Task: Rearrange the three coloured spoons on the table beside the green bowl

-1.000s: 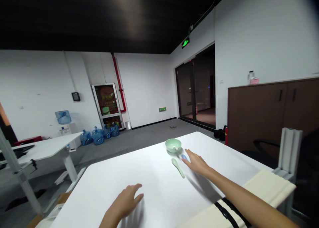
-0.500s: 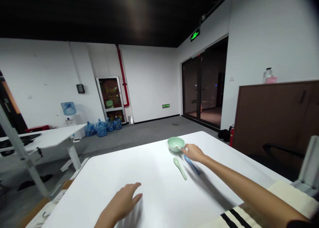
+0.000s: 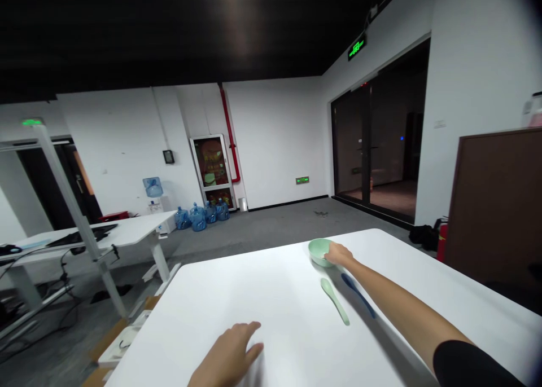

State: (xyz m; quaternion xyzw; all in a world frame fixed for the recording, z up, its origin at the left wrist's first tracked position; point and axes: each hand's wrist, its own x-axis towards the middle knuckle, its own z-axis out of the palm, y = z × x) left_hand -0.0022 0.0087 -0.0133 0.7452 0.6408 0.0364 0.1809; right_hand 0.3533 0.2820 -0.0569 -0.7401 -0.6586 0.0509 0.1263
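Moved onto one bowl [image 3: 318, 251], right hand [image 3: 339, 254] curls near one spoon [image 3: 334, 300], one utensil [image 3: 358, 295]; left hand [image 3: 228, 353] spread.

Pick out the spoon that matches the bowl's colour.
The pale green spoon, left of the blue spoon; it matches the bowl touched by the right hand.

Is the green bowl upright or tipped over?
Upright: the pale green bowl sits on the white table, rim up, the right hand touching its edge.
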